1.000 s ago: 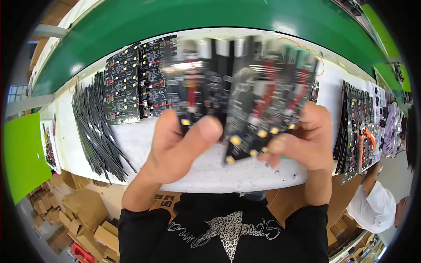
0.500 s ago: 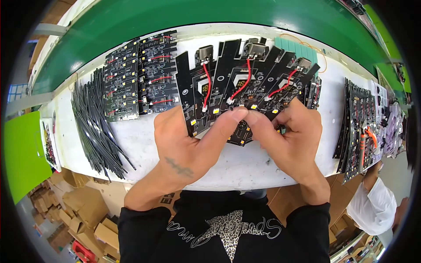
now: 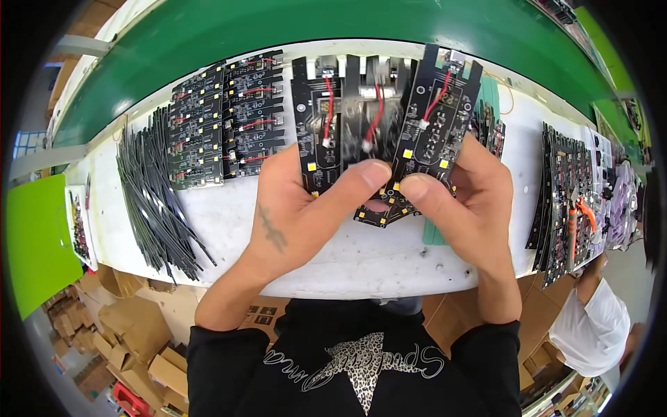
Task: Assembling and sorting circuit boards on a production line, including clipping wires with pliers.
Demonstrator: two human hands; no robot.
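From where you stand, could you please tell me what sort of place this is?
Probably an electronics assembly workshop: held circuit boards, more boards on the white bench, and a bundle of thin black strands.

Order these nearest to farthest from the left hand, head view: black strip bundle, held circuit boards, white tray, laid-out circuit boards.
1. Held circuit boards: in the left hand
2. Laid-out circuit boards: upper left
3. Black strip bundle: farther left
4. White tray: far left

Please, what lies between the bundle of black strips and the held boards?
In the head view, other boards lie there on the white table; lower in the picture come bare table, then the left hand, which grips the held boards.
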